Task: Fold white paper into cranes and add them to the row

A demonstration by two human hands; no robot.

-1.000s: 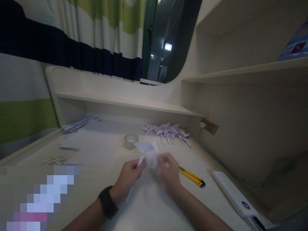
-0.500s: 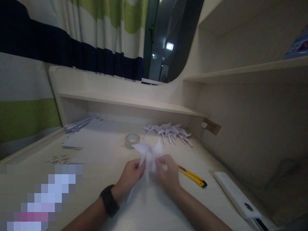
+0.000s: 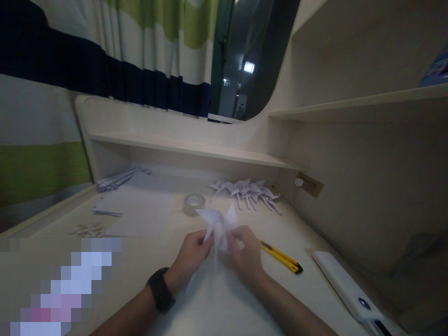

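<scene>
Two hands meet above the desk (image 3: 147, 261) at centre: the left hand (image 3: 189, 257), a dark watch (image 3: 160, 295) on its wrist, and the right hand (image 3: 246, 255) both pinch a white folded paper pinwheel (image 3: 219, 223) between narrowed fingertips. At 3 o'clock lies a yellow utility knife (image 3: 280, 256); at 11 o'clock a tape roll (image 3: 193, 204); at 12 o'clock a pile of finished pinwheels (image 3: 247, 192). Since half a second ago, the pinwheel sits slightly lower, its vanes less spread.
</scene>
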